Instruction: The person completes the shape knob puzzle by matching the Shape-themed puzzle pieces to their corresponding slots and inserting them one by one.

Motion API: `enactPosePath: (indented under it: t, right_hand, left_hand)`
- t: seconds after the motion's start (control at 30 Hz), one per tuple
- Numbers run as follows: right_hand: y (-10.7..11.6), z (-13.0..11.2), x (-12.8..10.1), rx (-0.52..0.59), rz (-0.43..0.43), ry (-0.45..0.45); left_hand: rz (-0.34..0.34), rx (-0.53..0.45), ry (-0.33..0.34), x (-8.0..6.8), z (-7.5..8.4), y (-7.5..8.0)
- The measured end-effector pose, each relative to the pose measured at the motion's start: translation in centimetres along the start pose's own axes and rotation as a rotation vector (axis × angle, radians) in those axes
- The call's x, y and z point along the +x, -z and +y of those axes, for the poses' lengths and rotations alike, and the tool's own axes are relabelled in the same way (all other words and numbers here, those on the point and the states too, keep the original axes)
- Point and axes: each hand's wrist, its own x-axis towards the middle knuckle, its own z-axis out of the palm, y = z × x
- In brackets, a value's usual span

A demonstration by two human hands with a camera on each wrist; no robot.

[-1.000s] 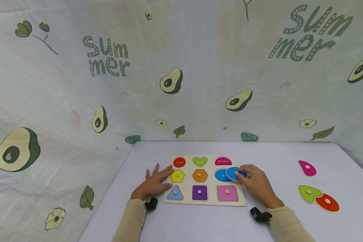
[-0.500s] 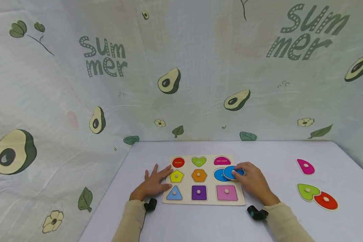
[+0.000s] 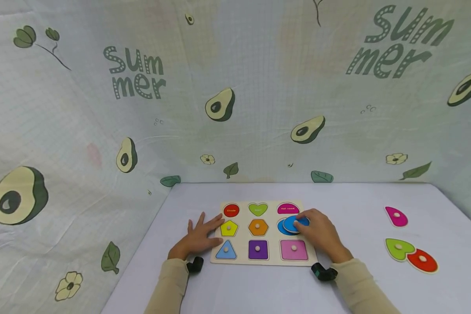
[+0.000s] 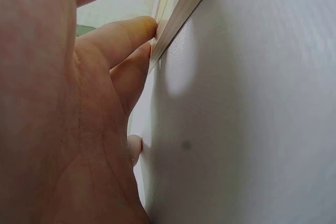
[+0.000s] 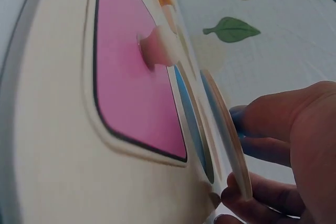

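Note:
A wooden shape puzzle board (image 3: 274,244) lies on the white table. My right hand (image 3: 322,233) pinches a blue oval puzzle piece (image 3: 289,224) by its knob, over the board's blue oval recess (image 3: 280,227). In the right wrist view the oval piece (image 5: 227,129) stands a little off the board, partly overlapping that recess. My left hand (image 3: 197,240) rests with fingers spread at the board's left edge. Yellow pentagon (image 3: 228,231), orange hexagon (image 3: 261,230), light blue triangle (image 3: 226,254), purple square (image 3: 258,256) and pink rectangle (image 3: 288,256) pieces sit in their recesses.
On the table at the right lie a magenta half-round piece (image 3: 394,220), a green heart piece (image 3: 395,253) and a red round piece (image 3: 426,264), the last two touching. The board's top row shows red, green and magenta recesses. A printed cloth (image 3: 259,144) hangs behind.
My right hand has moved left with the blue oval piece, which now covers more of the blue recess. The left hand stays at the board's edge.

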Motion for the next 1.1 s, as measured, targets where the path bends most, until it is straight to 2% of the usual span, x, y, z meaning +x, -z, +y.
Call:
enactPosePath:
  t: [0.57, 0.9, 1.1]
  right_hand:
    - [-0.5, -1.0, 0.7, -0.109, -0.016, 0.023]
    - [-1.0, -1.2, 0.5, -0.161, 0.017, 0.091]
    - [-1.5, -1.3, 0.4, -0.195, 0.014, 0.114]
  left_hand:
    - [-0.007, 0.006, -0.001, 0.2, 0.4, 0.3]
    - [-0.01, 0.024, 0.003, 0.2, 0.3, 0.3]
    - [-0.008, 0.003, 0.005, 0.0, 0.2, 0.2]
